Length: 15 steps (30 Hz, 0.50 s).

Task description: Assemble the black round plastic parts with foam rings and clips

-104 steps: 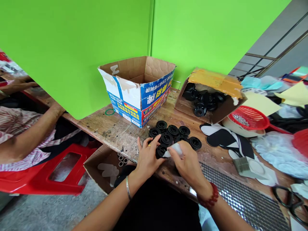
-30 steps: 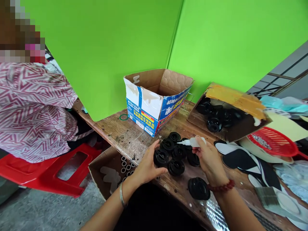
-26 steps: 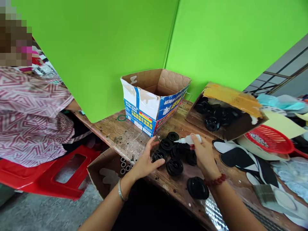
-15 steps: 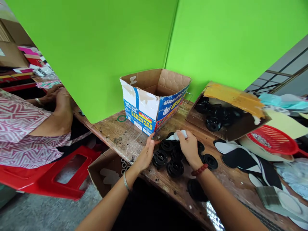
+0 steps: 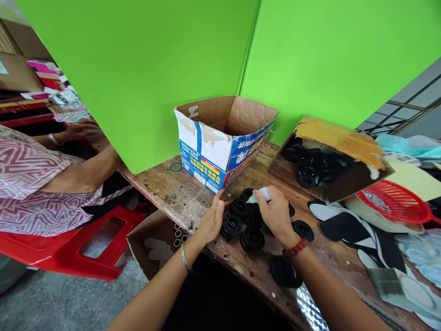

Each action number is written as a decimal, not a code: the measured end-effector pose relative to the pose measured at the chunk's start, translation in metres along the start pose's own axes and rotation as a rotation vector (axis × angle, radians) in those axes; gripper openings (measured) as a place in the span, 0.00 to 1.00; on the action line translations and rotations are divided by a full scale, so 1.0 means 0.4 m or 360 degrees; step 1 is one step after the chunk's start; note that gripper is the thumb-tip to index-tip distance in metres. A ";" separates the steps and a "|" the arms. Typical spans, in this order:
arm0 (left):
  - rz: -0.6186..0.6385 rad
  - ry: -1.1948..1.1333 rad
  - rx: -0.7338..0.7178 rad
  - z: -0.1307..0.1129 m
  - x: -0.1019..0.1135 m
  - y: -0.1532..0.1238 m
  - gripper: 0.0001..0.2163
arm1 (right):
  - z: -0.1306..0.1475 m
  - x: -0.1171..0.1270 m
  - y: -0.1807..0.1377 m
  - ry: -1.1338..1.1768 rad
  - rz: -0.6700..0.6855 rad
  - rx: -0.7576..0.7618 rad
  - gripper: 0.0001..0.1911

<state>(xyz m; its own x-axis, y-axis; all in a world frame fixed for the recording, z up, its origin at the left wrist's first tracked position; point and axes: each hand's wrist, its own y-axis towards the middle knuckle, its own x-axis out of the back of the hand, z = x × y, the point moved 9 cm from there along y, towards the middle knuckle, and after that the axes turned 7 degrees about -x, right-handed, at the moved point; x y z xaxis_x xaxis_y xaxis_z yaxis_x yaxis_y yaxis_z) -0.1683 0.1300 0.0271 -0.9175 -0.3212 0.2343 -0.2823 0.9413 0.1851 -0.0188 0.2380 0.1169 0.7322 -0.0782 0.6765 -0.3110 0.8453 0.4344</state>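
Several black round plastic parts (image 5: 252, 239) lie grouped on the worn wooden table (image 5: 179, 195). My right hand (image 5: 275, 214) is closed around a small white squeeze bottle (image 5: 260, 195), its nozzle pointing down at a part in the back of the group. My left hand (image 5: 212, 219) rests at the left edge of the group, fingers curved against a black part (image 5: 231, 224). Another black part (image 5: 284, 271) sits alone near the table's front edge.
A blue-printed open cardboard box (image 5: 222, 138) stands behind the parts. A tipped carton (image 5: 329, 156) holds more black parts. A red basket (image 5: 392, 202) and black and white insoles (image 5: 341, 225) lie right. A seated person (image 5: 44, 179) works at left; a floor box (image 5: 155, 241) sits below.
My right hand brought the bottle from above the group down and left to its back, then lowered the nozzle. My left hand stayed at the group's left edge. One part now lies alone at the front.
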 end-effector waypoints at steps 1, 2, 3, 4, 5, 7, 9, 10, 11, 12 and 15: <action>-0.0001 0.0003 -0.0009 -0.001 -0.001 -0.001 0.37 | 0.002 0.006 -0.007 -0.0023 0.0000 0.0027 0.20; -0.0002 0.0006 -0.0021 -0.002 -0.001 -0.001 0.37 | 0.003 0.011 -0.013 -0.0040 0.0003 0.0048 0.19; -0.0004 0.0009 -0.0031 -0.004 -0.002 -0.002 0.38 | 0.004 0.016 -0.020 -0.0051 0.0008 0.0063 0.19; -0.0004 0.0014 -0.0039 -0.004 -0.002 -0.002 0.38 | 0.005 0.020 -0.026 -0.0058 0.0017 0.0072 0.19; -0.0007 0.0019 -0.0047 -0.004 -0.002 -0.003 0.38 | 0.006 0.023 -0.032 -0.0061 0.0029 0.0075 0.19; -0.0015 0.0020 -0.0063 -0.004 -0.002 -0.003 0.39 | 0.010 0.025 -0.043 -0.0044 0.0063 0.0066 0.19; -0.0020 0.0005 -0.0085 -0.004 -0.002 -0.002 0.40 | 0.014 0.021 -0.050 0.0010 0.0110 0.0030 0.19; -0.0023 -0.0007 -0.0095 -0.003 -0.003 -0.002 0.39 | 0.017 0.016 -0.053 0.0045 0.0139 0.0008 0.19; -0.0025 -0.0022 -0.0103 -0.003 -0.003 -0.002 0.39 | 0.020 0.009 -0.054 0.0081 0.0168 -0.0015 0.19; -0.0026 -0.0038 -0.0108 -0.002 -0.003 -0.002 0.39 | 0.024 0.001 -0.055 0.0114 0.0195 -0.0038 0.19; -0.0027 -0.0042 -0.0103 0.001 -0.003 -0.002 0.39 | 0.040 -0.025 -0.051 0.0167 0.0233 -0.0072 0.18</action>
<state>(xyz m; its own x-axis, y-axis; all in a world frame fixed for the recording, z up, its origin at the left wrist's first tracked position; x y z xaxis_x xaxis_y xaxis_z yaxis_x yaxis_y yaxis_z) -0.1670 0.1298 0.0262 -0.9201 -0.3333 0.2059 -0.2798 0.9268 0.2504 -0.0295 0.2130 0.1106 0.7410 0.1008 0.6639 -0.3929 0.8668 0.3069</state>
